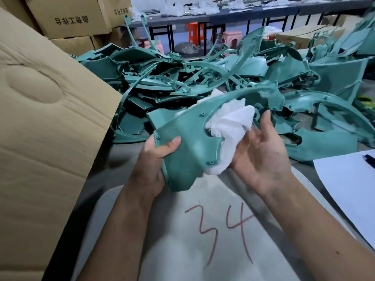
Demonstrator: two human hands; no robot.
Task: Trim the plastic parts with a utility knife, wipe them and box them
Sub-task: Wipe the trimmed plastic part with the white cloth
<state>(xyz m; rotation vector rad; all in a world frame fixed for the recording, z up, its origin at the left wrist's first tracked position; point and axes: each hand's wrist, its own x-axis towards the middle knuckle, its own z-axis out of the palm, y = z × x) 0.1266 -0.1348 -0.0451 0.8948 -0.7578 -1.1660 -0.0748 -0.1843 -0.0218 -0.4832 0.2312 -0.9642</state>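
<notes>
A teal plastic part (188, 136), flat at its near end and curving into a long arm toward the right, is held above the table. My left hand (156, 159) grips its lower left edge, thumb on top. A white cloth (231, 126) is bunched against the part's inner cutout, and my right hand (261, 153) holds it, palm up, with the fingers loosely bent around the cloth's right side. No utility knife shows.
A large heap of teal plastic parts (182, 78) covers the table behind. An open cardboard box flap (50, 110) stands at the left. A white pad marked 34 (203, 230) lies under my arms. White paper (349, 185) with a black pen (369, 159) lies at the right.
</notes>
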